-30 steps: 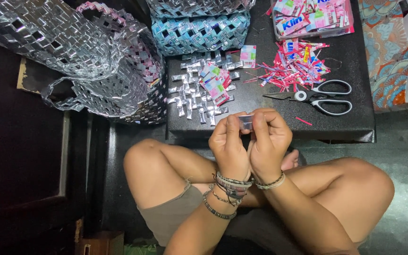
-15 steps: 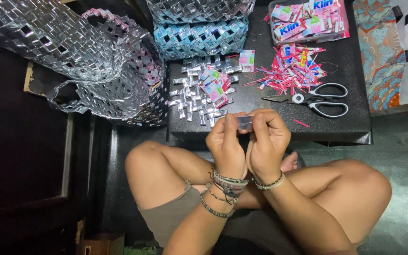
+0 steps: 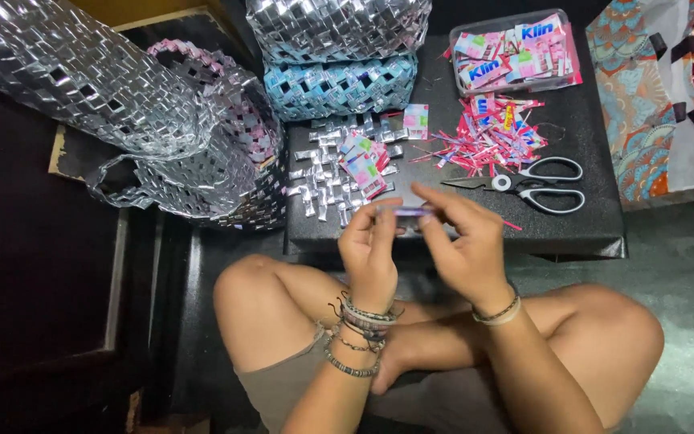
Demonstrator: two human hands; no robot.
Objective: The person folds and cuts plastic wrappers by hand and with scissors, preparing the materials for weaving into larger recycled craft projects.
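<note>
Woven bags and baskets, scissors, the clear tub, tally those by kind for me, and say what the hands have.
Woven bags and baskets: 4, namely silver tube, pink-trimmed silver bag, silver basket, blue basket
Scissors: 1
Clear tub of wrappers: 1
Total: 6
Left hand and right hand pinch one folded strip.

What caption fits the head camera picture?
Both hands, left and right, fold a foil strip over a black table.
</note>
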